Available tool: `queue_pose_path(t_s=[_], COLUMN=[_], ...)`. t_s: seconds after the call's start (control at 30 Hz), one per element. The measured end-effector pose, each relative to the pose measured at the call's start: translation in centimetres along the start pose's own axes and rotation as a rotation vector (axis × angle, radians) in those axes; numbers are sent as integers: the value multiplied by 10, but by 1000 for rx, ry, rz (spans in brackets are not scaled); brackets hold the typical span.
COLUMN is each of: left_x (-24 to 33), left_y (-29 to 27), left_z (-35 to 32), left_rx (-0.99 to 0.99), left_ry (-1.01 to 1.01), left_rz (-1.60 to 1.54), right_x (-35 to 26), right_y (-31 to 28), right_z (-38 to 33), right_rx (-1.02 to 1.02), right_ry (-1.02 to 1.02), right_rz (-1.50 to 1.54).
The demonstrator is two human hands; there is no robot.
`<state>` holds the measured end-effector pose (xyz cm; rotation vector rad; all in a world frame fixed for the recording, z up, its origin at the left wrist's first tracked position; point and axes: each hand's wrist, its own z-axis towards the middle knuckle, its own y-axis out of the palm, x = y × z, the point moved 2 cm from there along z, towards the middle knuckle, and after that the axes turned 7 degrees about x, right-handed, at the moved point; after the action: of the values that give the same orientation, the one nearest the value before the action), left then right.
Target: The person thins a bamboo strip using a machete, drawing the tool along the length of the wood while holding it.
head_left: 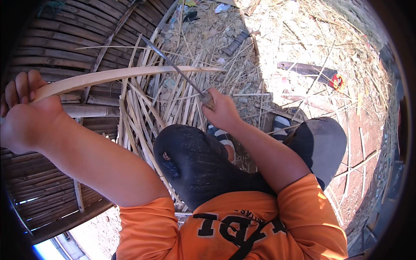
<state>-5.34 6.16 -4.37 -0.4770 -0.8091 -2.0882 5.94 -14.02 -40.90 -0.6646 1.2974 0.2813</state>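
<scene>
In my left hand point(30, 110), out at the far left, the fingers are wrapped round one end of a long pale bamboo strip point(108, 77). The strip bows across to the middle, where its thin end tapers over the litter. My right hand point(222, 109) grips the wooden handle of a knife point(184, 77) just above my knees. Its long narrow blade points up and left and crosses the strip near the thin end. Whether the edge touches the strip, I cannot tell.
Many split strips point(141, 110) lie in a heap beside my left knee. Slatted bamboo point(56, 56) borders the left side. Straw and shavings point(277, 52) cover the ground, with a dark cylindrical piece point(236, 42) and a dark flat piece with a red end point(310, 70) on it.
</scene>
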Motion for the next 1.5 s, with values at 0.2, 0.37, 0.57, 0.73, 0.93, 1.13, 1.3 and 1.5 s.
queue_pose_path(t_s=[0.2,0.37,0.57,0.73,0.93,1.13,1.3,1.5], left_x=[1,-7,-11,-6,-3,-14,-10,-8], left_y=[31,19,-1,7,25,-19,5,9], left_z=[-28,-19,2,-8,-30,7,-14,-17], left_rx=[131,121,-11,14,149,-30,129,146], left_ry=[21,37,-31,-22,43,-55,-28,14], left_rz=[66,106,-7,-1,139,-78,11,133], right_x=[98,93,23,113,123,38,96,131], right_y=[-4,3,6,4,7,8,5,4], right_z=[-17,-13,-9,-24,-20,-10,-27,-19], right_rx=[-27,-142,6,1,-112,-43,14,-99], right_ry=[416,688,187,454,765,226,348,668], right_rz=[-446,300,-78,-369,285,-21,-352,192])
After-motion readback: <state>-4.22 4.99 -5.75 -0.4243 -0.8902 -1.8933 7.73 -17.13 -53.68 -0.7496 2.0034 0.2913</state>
